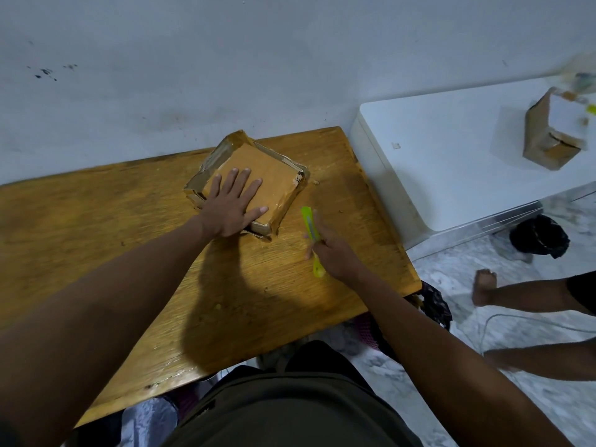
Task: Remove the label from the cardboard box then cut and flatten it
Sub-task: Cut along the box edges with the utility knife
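A flat brown cardboard box with clear tape on its edges lies near the far edge of the wooden table. My left hand presses flat on the box's top with fingers spread. A small white scrap of label with black print shows at the box's right corner. My right hand grips a neon-green utility knife, held just right of the box above the table, its tip pointing away from me.
A white appliance stands right of the table with another cardboard box on top. Another person's bare legs and foot are on the marble floor at right, near a black bag and a cable.
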